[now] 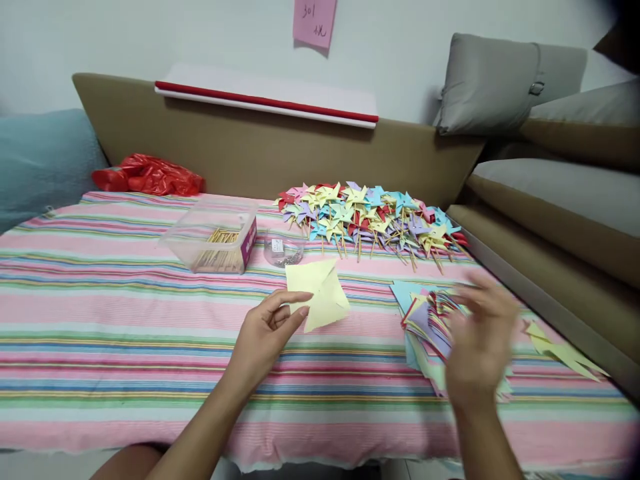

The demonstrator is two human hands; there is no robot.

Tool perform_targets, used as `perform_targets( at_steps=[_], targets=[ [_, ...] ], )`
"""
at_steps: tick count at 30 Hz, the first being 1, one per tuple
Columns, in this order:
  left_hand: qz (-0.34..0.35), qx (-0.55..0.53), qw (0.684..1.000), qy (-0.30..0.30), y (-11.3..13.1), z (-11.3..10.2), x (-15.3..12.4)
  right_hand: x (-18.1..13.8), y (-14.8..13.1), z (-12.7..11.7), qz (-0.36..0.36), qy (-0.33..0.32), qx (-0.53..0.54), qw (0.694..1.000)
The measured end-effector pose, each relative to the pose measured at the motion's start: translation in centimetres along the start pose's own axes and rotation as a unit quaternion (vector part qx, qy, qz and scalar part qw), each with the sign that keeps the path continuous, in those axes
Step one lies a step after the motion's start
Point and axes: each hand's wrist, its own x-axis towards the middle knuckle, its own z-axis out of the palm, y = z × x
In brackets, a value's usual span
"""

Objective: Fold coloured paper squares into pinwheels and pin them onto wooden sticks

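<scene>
My left hand (270,325) pinches one yellow sheet (324,301) between thumb and fingers. My one other hand, the right (480,343), is blurred beside one paper pile (430,330); I can't tell whether its fingers hold anything. Beyond my pinch sit one box (249,245) of sticks (218,252), one dish (283,252), and pinwheels (357,212) too many to count.

Lower right, the bare right hand (481,339) — blurred — hides part of the multicoloured paper stack (429,327). The pink paper note (314,21) is cut off, top centre; the white label (277,246) on the round clear-plastic tub (293,256) seems unreadably small.
</scene>
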Motion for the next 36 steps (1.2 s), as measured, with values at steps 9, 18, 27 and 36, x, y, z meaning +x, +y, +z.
perform_targets(
  at_steps=[9,18,27,36],
  targets=[
    [-0.022,-0.112,0.993,0.016,0.4,0.8,-0.7,-1.3,-6.4,8.2,-0.073,-0.099,0.022,0.992],
    [-0.039,-0.313,0.947,0.061,0.5,1.3,-0.6,-1.5,-6.0,9.1,-0.064,-0.149,0.092,0.983],
    [0.02,-0.267,0.959,0.098,-0.2,2.0,0.1,-1.8,-7.5,10.8,0.373,-0.097,0.356,0.851],
    [0.021,-0.219,0.971,0.089,-0.6,2.6,0.1,-1.8,-7.5,11.1,0.47,-0.082,0.442,0.76]
  ],
)
